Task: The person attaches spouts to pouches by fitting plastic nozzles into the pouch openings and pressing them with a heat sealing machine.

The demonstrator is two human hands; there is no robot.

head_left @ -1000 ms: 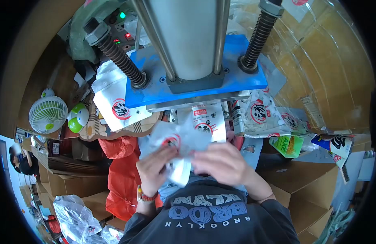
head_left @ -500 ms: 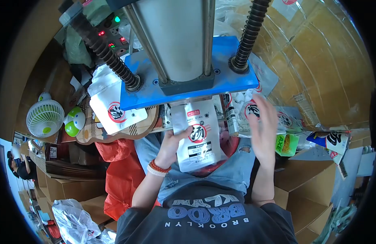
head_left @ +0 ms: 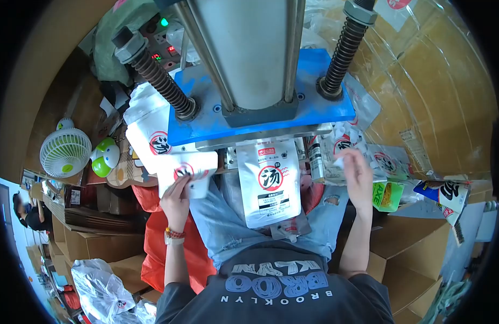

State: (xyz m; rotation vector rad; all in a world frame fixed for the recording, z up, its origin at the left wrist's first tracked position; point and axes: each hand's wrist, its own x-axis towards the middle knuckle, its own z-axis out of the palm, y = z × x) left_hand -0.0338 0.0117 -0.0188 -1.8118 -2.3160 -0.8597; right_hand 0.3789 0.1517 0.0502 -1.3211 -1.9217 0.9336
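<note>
My left hand (head_left: pixel 176 195) is closed on a white pouch (head_left: pixel 198 188) with a red-ringed black character, left of the press. My right hand (head_left: pixel 356 171) is raised at the right, fingers closed round something small and white that I cannot make out. Between my hands a printed white pouch (head_left: pixel 270 183) hangs flat, its top end under the press's metal bar (head_left: pixel 263 137). A small grey pouch (head_left: pixel 290 228) lies below it near my lap. More white pouches (head_left: pixel 147 121) lie on the board at the left, and others (head_left: pixel 344 141) are heaped behind my right hand.
The blue press plate (head_left: pixel 260 116) with spring rods spans the centre. A small fan (head_left: pixel 65 152) stands left, above a red bag (head_left: pixel 171 245). At the right are a green box (head_left: pixel 387 196) and open cartons (head_left: pixel 403 254). A person (head_left: pixel 33 213) is far left.
My left hand has moved left from the central pouch, which hangs under the press, and now holds another pouch. The right hand stays at the right, its fingers now closed. The view has shifted slightly.
</note>
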